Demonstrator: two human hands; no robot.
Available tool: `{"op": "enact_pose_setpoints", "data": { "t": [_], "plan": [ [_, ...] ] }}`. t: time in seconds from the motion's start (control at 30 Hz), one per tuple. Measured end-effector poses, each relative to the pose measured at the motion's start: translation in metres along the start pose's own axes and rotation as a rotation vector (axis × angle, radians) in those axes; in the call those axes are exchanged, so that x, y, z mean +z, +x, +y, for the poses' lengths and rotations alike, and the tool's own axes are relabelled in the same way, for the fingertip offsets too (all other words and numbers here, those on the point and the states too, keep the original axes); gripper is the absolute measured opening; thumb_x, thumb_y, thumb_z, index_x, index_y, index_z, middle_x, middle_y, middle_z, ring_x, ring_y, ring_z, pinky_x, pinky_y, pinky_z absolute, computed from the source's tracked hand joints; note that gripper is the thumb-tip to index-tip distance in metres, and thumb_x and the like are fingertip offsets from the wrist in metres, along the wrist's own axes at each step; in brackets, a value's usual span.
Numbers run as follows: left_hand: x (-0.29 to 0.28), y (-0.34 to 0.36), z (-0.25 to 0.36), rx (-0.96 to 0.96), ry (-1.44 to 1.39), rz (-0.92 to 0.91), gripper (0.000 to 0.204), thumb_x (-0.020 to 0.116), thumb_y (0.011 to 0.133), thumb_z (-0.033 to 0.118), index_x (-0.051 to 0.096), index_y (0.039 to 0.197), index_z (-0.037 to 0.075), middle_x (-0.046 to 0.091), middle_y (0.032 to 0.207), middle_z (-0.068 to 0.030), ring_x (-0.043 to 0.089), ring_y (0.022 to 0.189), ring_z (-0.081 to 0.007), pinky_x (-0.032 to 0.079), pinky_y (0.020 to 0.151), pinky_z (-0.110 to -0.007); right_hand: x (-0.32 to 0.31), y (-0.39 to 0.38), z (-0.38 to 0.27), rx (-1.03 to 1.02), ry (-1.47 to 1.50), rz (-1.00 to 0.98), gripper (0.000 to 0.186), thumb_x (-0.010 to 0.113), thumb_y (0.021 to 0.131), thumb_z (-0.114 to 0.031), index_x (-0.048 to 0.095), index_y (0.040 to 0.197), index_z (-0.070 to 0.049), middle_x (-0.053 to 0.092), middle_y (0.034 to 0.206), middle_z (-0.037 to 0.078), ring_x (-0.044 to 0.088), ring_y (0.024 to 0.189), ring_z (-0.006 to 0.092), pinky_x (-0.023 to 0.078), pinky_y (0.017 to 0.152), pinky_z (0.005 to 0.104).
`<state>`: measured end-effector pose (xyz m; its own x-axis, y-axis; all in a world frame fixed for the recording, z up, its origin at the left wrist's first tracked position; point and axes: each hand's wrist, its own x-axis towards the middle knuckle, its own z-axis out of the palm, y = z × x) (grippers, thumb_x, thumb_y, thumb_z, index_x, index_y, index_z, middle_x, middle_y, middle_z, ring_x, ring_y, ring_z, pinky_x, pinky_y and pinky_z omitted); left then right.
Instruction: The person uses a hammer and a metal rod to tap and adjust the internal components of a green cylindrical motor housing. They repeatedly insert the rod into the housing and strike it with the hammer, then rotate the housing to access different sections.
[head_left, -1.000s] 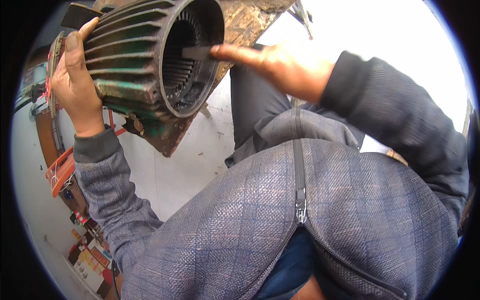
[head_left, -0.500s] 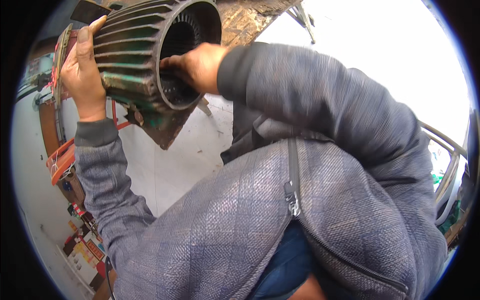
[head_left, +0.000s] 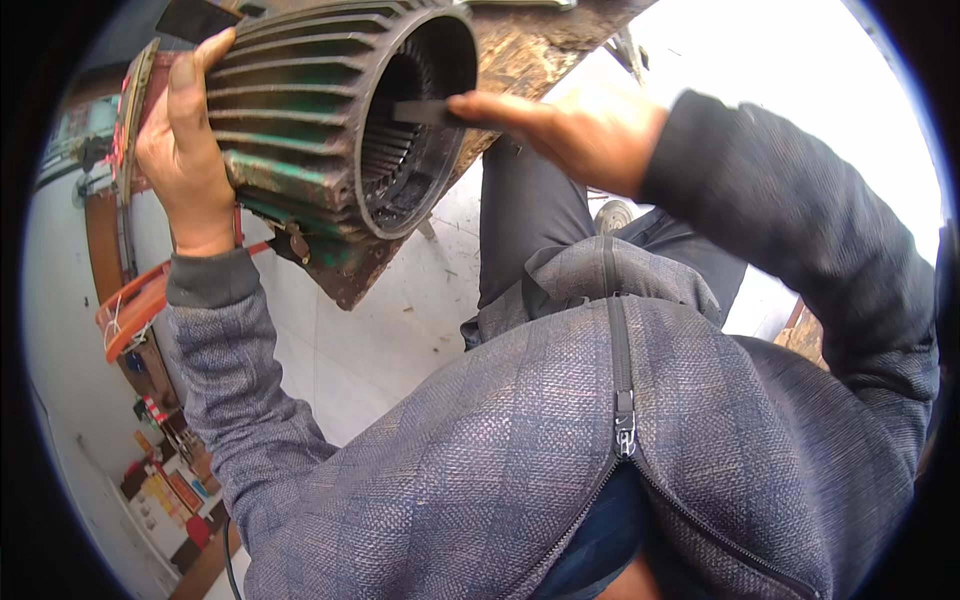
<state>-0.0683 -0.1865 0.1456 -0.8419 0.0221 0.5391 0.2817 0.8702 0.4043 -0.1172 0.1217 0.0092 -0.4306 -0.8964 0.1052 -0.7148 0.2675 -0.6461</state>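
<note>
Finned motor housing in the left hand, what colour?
Worn green, dark around the open rim; head view shows the motor housing under the left hand.

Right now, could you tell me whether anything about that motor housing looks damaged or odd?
The green finned motor housing is worn: paint chipped along its lower edge, showing rust-brown patches. Its open bore is empty.
</note>
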Motion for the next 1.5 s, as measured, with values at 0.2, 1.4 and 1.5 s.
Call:
{"op": "enact_pose_setpoints", "data": {
  "t": [0.2, 1.4, 1.5],
  "plan": [
    [0.001, 0.001, -0.001, -0.011, -0.013, 0.008, 0.058, 0.046, 0.113, 0.045, 0.077, 0.124, -0.002, 0.077, 0.119, -0.0087, 0.068, 0.112, -0.0159, 0.048, 0.106, -0.029, 0.011, 0.049, -0.038, 0.09, -0.021, -0.035, 0.057, 0.054, 0.107, -0.015, 0.043, 0.162, -0.025, 0.077, 0.102, 0.022, 0.078, 0.08, 0.0347, 0.066, 0.078, 0.0442],
    [0.004, 0.001, -0.007, -0.109, -0.141, -0.05, 0.074, 0.022, 0.111, 0.044, 0.069, 0.13, -0.01, 0.071, 0.129, -0.0205, 0.065, 0.124, -0.0287, 0.045, 0.117, -0.04, -0.015, 0.034, -0.023, 0.016, 0.208, 0.03, 0.06, 0.056, 0.098, -0.004, 0.051, 0.157, -0.014, 0.076, 0.109, 0.023, 0.077, 0.098, 0.0344, 0.063, 0.088, 0.0428],
    [0.005, 0.001, -0.006, -0.154, -0.214, -0.043, 0.072, 0.023, 0.111, 0.041, 0.068, 0.13, -0.011, 0.071, 0.13, -0.0213, 0.065, 0.125, -0.0289, 0.045, 0.117, -0.041, -0.054, -0.01, -0.007, 0.033, -0.125, -0.023, 0.067, 0.054, 0.094, 0.002, 0.047, 0.159, -0.011, 0.073, 0.082, 0.021, 0.076, 0.074, 0.0295, 0.063, 0.071, 0.0422]
  ]
}}
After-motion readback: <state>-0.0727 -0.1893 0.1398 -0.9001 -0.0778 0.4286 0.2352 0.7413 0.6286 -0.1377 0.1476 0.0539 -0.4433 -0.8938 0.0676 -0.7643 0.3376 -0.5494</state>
